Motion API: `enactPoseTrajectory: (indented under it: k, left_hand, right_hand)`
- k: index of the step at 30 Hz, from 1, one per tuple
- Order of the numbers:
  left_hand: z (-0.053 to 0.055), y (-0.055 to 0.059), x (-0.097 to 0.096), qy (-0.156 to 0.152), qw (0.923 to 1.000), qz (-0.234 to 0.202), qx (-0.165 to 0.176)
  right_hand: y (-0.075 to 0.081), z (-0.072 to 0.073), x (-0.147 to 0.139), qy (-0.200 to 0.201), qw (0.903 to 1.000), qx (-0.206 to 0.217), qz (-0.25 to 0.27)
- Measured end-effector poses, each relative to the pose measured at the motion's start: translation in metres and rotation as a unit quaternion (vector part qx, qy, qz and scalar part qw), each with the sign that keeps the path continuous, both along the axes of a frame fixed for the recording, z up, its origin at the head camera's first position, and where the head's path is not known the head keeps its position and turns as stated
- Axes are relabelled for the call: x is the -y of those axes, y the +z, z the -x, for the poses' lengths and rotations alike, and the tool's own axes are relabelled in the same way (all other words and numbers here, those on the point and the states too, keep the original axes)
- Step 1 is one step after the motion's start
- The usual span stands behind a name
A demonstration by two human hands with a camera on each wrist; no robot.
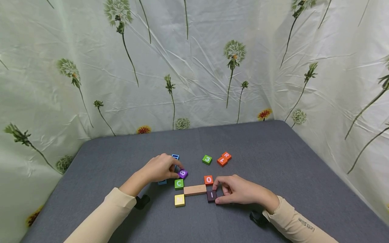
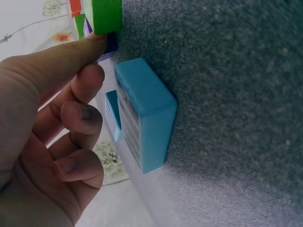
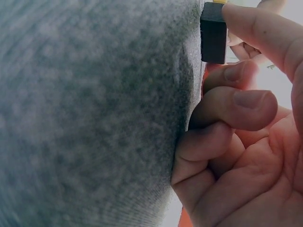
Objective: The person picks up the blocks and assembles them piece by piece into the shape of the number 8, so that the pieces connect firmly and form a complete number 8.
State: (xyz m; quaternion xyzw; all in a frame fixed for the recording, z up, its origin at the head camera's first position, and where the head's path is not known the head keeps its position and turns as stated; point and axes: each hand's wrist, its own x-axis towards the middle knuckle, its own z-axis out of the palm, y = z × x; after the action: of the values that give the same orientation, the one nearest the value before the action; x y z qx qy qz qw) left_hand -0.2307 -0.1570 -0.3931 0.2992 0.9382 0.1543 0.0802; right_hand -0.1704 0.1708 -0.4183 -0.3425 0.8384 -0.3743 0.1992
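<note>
In the head view my left hand point(image 1: 162, 167) pinches a purple block marked 8 point(image 1: 182, 173) between thumb and fingers. A green C block point(image 1: 179, 184) lies just in front of it. The left wrist view shows a blue block point(image 2: 147, 113) beside the curled fingers. My right hand point(image 1: 238, 189) has thumb and index finger at two edges of a dark block with a white dash point(image 1: 211, 196). That block meets the right end of a plain wooden plank point(image 1: 195, 190). Behind the dark block sits an orange 0 block point(image 1: 208, 180). A yellow block point(image 1: 179, 200) lies near the plank's left end.
Farther back on the grey cloth point(image 1: 273, 162) lie a green 3 block point(image 1: 207, 159) and two touching orange blocks point(image 1: 222, 161). Another blue block point(image 1: 175, 157) shows behind the left hand. A flower-printed curtain point(image 1: 200, 67) hangs along the table's far edge.
</note>
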Motion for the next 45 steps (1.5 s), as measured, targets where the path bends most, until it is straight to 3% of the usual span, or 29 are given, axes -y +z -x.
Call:
enactPoseTrajectory:
  k: [20,45]
  left_hand:
    - [-0.001,-0.0001,0.0007,-0.006,1.0,-0.003,0.001]
    - [0.001,-0.0003,0.0014,0.002,0.9998,-0.007,0.02]
  right_hand:
    - [-0.0047,0.003,-0.0004,-0.006,0.9999,0.005,-0.01]
    - [0.0009,0.0064,-0.0021,0.009,0.9997,0.02,-0.005]
